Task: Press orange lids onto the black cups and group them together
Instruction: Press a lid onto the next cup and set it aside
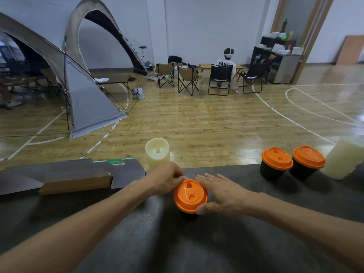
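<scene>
head view: the dark desk (pixel 137 243) is spread across the foreground, with a wooden hall floor, a tent and folding chairs seen beyond it. along the desk's left edge a flat brown box (pixel 74 182) is laid. a pale translucent jug (pixel 342 158) is stood at the far right, and a cream candle (pixel 157 152) at the desk's far edge, just behind the left hand (pixel 167 179). two lidded cups (pixel 291 163) are already parked side by side, touching, next to the jug, so the group is judged to be formed there. the third black cup (pixel 188 214) is kept at centre, well apart from them, its orange lid (pixel 190 196) sat on top. the lid's far-left rim is touched by the left fingertips, curled; a true pinch cannot be told. the right hand (pixel 222 194) is held open, fingers straight beside the lid, thumb pressed at the near rim, apparently to seat it evenly. between this cup and the pair nothing is seen on the desk.
</scene>
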{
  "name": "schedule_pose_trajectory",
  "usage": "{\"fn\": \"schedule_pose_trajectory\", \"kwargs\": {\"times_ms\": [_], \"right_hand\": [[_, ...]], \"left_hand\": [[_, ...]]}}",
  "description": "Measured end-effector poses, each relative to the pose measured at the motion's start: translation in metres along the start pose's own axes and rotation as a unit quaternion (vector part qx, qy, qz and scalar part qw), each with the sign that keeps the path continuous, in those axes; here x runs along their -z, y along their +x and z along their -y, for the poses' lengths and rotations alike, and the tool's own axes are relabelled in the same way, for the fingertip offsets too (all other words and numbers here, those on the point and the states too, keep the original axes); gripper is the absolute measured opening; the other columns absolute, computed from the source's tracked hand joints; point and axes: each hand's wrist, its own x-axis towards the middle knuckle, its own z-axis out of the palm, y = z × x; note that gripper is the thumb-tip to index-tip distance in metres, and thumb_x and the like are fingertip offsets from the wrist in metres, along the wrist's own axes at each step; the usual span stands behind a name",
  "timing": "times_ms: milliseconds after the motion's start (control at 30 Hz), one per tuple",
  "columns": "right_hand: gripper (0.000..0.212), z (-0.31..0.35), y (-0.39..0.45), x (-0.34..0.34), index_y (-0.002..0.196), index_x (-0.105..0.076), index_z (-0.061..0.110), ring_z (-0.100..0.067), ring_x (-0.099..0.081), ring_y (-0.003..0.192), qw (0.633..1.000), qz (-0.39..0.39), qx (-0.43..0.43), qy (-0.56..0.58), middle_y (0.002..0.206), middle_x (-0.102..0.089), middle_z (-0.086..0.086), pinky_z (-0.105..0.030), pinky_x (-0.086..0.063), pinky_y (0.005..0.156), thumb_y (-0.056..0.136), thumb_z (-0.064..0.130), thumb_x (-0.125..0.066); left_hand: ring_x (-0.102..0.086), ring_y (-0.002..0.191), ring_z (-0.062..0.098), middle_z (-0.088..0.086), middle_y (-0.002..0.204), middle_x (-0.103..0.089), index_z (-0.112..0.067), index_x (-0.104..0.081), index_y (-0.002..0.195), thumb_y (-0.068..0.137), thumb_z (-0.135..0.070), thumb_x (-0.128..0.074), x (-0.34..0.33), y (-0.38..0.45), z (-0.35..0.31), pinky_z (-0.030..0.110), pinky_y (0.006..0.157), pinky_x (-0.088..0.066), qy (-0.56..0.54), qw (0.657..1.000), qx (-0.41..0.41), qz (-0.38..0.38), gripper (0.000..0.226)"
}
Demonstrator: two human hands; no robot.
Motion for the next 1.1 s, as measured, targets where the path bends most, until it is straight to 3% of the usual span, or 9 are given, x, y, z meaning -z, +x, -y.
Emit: {"fn": "schedule_pose_trajectory", "kwargs": {"times_ms": [167, 267, 367, 500, 567, 633, 733, 833, 1100], "right_hand": [[0.1, 0.003, 0.002, 0.002, 0.16, -0.008, 0.024, -0.016, -0.001, 0.154, 1.0, 0.007, -0.008, -0.003, 0.168, -0.01, 0.001, -0.043, 0.0, 0.125, 0.086, 0.063, -0.063], [0.099, 0.004, -0.001, 0.002, 0.159, -0.012, 0.025, -0.015, -0.003, 0.154, 1.0, -0.01, -0.002, -0.01, 0.167, -0.015, 0.002, -0.044, 0.0, 0.125, 0.085, 0.064, -0.063], [0.097, 0.005, -0.005, 0.006, 0.158, -0.02, 0.025, -0.015, -0.007, 0.153, 1.0, -0.025, 0.005, -0.005, 0.165, -0.022, 0.002, -0.041, -0.003, 0.125, 0.083, 0.064, -0.066], [0.093, 0.0, -0.013, 0.009, 0.157, -0.025, 0.026, -0.011, -0.006, 0.153, 0.998, -0.048, 0.018, 0.044, 0.165, -0.022, 0.005, -0.034, -0.013, 0.121, 0.082, 0.061, -0.068], [0.091, -0.003, -0.017, 0.006, 0.156, -0.029, 0.027, -0.011, -0.008, 0.153, 0.996, -0.068, 0.03, 0.045, 0.164, -0.025, 0.005, -0.034, -0.014, 0.12, 0.081, 0.061, -0.069], [0.095, -0.005, -0.021, 0.003, 0.155, -0.029, 0.026, -0.013, -0.01, 0.152, 0.996, -0.077, 0.031, 0.035, 0.164, -0.024, 0.005, -0.034, -0.014, 0.121, 0.078, 0.061, -0.073], [0.102, -0.012, -0.023, 0.004, 0.153, -0.031, 0.023, -0.017, -0.015, 0.151, 0.996, -0.082, 0.022, 0.014, 0.164, -0.021, 0.002, -0.032, -0.015, 0.12, 0.072, 0.06, -0.079], [0.096, -0.035, -0.025, 0.018, 0.149, -0.038, 0.023, -0.02, -0.022, 0.148, 0.994, -0.108, 0.005, 0.017, 0.162, -0.026, -0.003, -0.032, -0.019, 0.119, 0.069, 0.056, -0.082], [0.099, -0.122, -0.026, 0.065, 0.149, -0.042, 0.02, -0.025, -0.013, 0.151, 0.988, -0.113, -0.06, -0.086, 0.164, -0.02, -0.007, -0.036, -0.015, 0.121, 0.068, 0.065, -0.078]], "left_hand": [[-0.056, 0.062, 0.003, -0.008, 0.069, -0.064, -0.026, -0.061, 0.067, 0.097, -0.037, -0.062, -0.006, -0.002, -0.004, 0.015, 0.059, -0.04, -0.029, 0.999, 0.001, -0.03, 0.032], [-0.063, 0.066, 0.006, -0.004, 0.073, -0.069, -0.019, -0.067, 0.073, 0.097, -0.038, -0.062, -0.011, -0.011, -0.009, 0.019, 0.06, -0.048, -0.054, 0.997, 0.016, -0.059, 0.03], [-0.068, 0.076, 0.013, 0.0, 0.081, -0.072, -0.015, -0.072, 0.084, 0.099, -0.034, -0.058, -0.014, -0.021, -0.012, 0.029, 0.074, -0.057, -0.076, 0.993, 0.034, -0.083, 0.028], [-0.064, 0.097, 0.003, -0.006, 0.105, -0.072, -0.028, -0.07, 0.11, 0.103, -0.023, -0.05, -0.021, -0.047, -0.008, 0.031, 0.095, -0.052, -0.152, 0.987, 0.002, -0.042, 0.022], [-0.059, 0.109, -0.001, -0.015, 0.118, -0.067, -0.035, -0.062, 0.125, 0.095, -0.041, -0.063, -0.027, -0.058, -0.007, 0.028, 0.101, -0.048, -0.144, 0.989, -0.035, -0.012, 0.031], [-0.056, 0.114, -0.002, -0.02, 0.123, -0.062, -0.037, -0.054, 0.131, 0.077, -0.063, -0.075, -0.034, -0.059, -0.011, 0.026, 0.102, -0.045, -0.084, 0.995, -0.06, -0.007, 0.064], [-0.052, 0.116, -0.004, -0.023, 0.127, -0.059, -0.041, -0.048, 0.136, 0.061, -0.077, -0.076, -0.042, -0.042, -0.022, 0.03, 0.104, -0.044, -0.036, 0.997, -0.056, -0.033, 0.087], [-0.056, 0.114, -0.003, -0.022, 0.125, -0.063, -0.039, -0.05, 0.136, 0.059, -0.08, -0.075, -0.046, -0.015, -0.039, 0.031, 0.101, -0.047, -0.03, 0.996, -0.066, -0.05, 0.09], [-0.062, 0.101, 0.014, -0.011, 0.109, -0.071, -0.035, -0.062, 0.116, 0.053, -0.084, -0.068, -0.048, 0.081, -0.1, 0.037, 0.088, -0.048, 0.064, 0.995, -0.053, -0.061, 0.08]]}}
